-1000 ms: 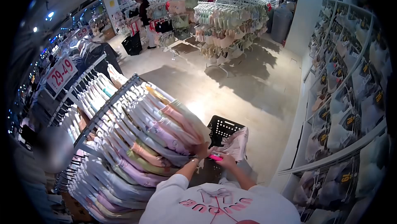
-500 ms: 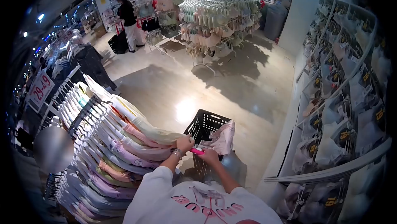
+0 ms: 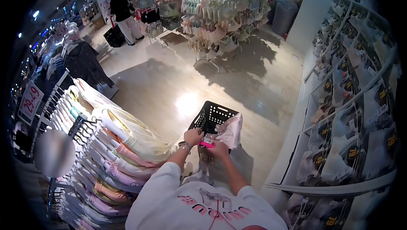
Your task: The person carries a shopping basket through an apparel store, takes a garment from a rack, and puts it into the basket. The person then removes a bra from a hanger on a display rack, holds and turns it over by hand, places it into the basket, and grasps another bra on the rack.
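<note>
A black perforated basket [image 3: 212, 113] stands in front of me, with a pale pink garment [image 3: 230, 131] hanging over its right side. My left hand [image 3: 193, 137] is closed at the basket's near left edge, and what its fingers hold is too small to make out. Just right of it, my right hand [image 3: 219, 149] is wrapped round a bright pink handle [image 3: 206, 144]. Light-coloured clothes [image 3: 127, 145] hang on a rack close to my left arm.
Bra displays [image 3: 339, 145] line the right wall. A round rack of small garments [image 3: 220, 18] stands ahead. Farther left, a person in black [image 3: 122, 9] is beside a dark basket [image 3: 114, 37]. A price sign [image 3: 31, 101] stands at the left.
The hanging clothes now sit farther left, apart from my left hand, which was beside them. The distant person and their basket appear shifted slightly left. My right hand still grips the pink handle.
</note>
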The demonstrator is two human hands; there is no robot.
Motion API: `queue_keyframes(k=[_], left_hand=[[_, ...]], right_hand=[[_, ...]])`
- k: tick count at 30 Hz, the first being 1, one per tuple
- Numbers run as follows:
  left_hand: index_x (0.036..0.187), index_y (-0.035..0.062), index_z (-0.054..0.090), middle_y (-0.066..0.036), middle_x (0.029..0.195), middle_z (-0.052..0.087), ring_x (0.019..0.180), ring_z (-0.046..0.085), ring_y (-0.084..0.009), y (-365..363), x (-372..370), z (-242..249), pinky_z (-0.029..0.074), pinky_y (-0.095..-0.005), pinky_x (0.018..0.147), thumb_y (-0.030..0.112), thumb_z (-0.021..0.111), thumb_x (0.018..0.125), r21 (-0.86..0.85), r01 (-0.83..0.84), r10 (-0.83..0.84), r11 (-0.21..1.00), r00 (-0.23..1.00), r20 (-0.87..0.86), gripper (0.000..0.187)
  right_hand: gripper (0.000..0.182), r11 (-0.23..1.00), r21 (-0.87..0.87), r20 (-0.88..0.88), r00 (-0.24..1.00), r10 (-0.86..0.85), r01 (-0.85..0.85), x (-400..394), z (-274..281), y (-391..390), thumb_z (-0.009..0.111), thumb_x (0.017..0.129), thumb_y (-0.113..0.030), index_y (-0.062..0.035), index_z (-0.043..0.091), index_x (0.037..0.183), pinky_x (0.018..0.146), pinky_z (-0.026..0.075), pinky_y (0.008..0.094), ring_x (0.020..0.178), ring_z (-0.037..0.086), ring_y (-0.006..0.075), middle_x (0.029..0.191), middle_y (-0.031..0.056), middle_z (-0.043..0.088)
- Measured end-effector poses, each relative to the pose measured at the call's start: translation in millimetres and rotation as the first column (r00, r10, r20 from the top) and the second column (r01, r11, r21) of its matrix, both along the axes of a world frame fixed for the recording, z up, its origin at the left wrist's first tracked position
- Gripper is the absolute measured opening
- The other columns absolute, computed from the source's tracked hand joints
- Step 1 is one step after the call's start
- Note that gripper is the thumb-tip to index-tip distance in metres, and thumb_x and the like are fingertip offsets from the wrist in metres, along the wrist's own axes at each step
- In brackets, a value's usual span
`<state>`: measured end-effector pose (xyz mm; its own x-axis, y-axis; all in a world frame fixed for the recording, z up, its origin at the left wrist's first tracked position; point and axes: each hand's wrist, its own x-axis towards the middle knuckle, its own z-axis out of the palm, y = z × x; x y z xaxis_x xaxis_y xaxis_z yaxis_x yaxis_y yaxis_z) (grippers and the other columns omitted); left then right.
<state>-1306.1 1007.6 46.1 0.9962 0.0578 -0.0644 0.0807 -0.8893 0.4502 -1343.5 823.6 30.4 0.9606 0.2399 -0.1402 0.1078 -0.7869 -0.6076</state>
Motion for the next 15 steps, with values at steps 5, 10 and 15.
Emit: queue_keyframes(k=[5, 10, 15], left_hand=[[0.083, 0.0147, 0.071, -0.009, 0.072, 0.068, 0.068, 0.066, -0.0296, -6.9, 61.5, 1.5, 0.051, -0.0418, 0.061, 0.04, 0.058, 0.081, -0.074, 0.016, -0.012, 0.997, 0.998, 0.059, 0.028], [0.078, 0.0131, 0.071, -0.009, 0.069, 0.067, 0.066, 0.066, -0.0292, -19.3, 134.8, -9.3, 0.051, -0.0412, 0.059, 0.038, 0.06, 0.079, -0.1, 0.022, -0.007, 0.995, 0.989, 0.15, 0.027], [0.079, 0.0116, 0.071, -0.011, 0.071, 0.067, 0.068, 0.066, -0.0292, -35.2, 200.5, -6.0, 0.051, -0.0426, 0.062, 0.038, 0.06, 0.079, -0.097, 0.072, -0.059, 0.993, 0.989, 0.133, 0.028]], right_hand=[[0.041, 1.0, -0.011, 0.083, 0.996, -0.017, 0.018, 59.5, -6.7, -6.9, 0.072, 0.066, -0.049, -0.0106, 0.07, 0.082, 0.062, 0.051, 0.0423, 0.068, 0.066, 0.0309, 0.072, 0.0118, 0.067], [0.043, 0.998, 0.034, -0.016, 0.998, -0.061, 0.062, 122.0, -4.2, -16.1, 0.072, 0.069, -0.048, -0.0094, 0.072, 0.087, 0.06, 0.051, 0.0396, 0.065, 0.066, 0.0287, 0.072, 0.0134, 0.067], [0.045, 0.993, -0.085, -0.019, 0.997, -0.08, 0.078, 184.2, -13.0, -35.5, 0.071, 0.071, -0.048, -0.0085, 0.071, 0.091, 0.063, 0.052, 0.0403, 0.066, 0.066, 0.03, 0.071, 0.013, 0.067]])
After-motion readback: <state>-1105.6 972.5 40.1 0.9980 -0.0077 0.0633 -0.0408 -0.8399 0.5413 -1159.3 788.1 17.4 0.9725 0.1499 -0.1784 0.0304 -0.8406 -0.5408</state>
